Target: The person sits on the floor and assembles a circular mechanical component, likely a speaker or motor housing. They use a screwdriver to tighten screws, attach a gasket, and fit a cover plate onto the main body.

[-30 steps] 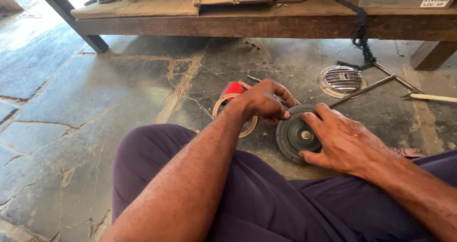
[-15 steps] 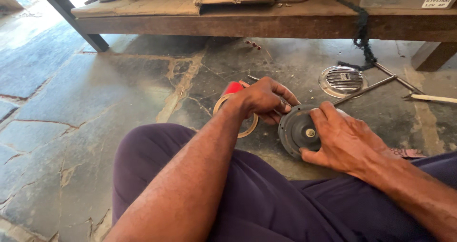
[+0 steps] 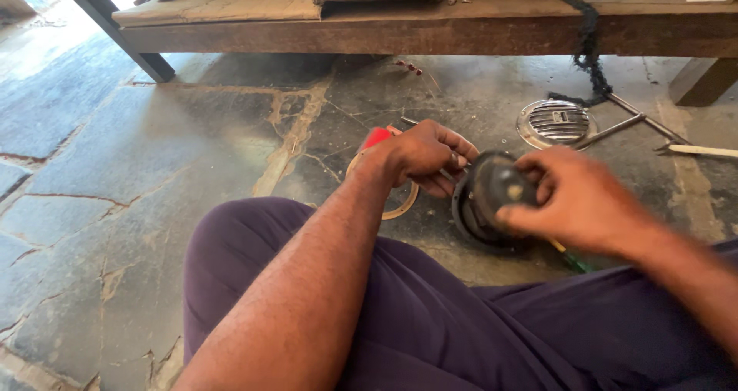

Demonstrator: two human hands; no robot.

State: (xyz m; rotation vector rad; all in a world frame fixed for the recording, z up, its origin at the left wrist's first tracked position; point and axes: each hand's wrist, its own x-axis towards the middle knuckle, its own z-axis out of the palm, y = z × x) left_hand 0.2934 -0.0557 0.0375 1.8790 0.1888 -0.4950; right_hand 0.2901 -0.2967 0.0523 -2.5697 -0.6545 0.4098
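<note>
I sit on a stone floor with my legs in purple trousers. My right hand [image 3: 580,199] grips a round black metal disc part [image 3: 492,195] by its edge and holds it tilted just above the floor. My left hand [image 3: 423,154] is closed around a thin metal tool with a red handle [image 3: 377,137], its tip close to the disc's left rim. A flat tan ring [image 3: 401,205] lies on the floor under my left hand, partly hidden by it.
A chrome round grille cover [image 3: 555,122] lies on the floor at the right with a metal rod [image 3: 615,129] beside it. A low wooden bench [image 3: 430,29] with tools and a red cable runs across the top. A green-tipped tool [image 3: 573,260] lies near my right knee.
My right hand has lifted and tilted the black disc, now blurred by motion. My left hand stays over the tan ring, holding the red-handled tool.
</note>
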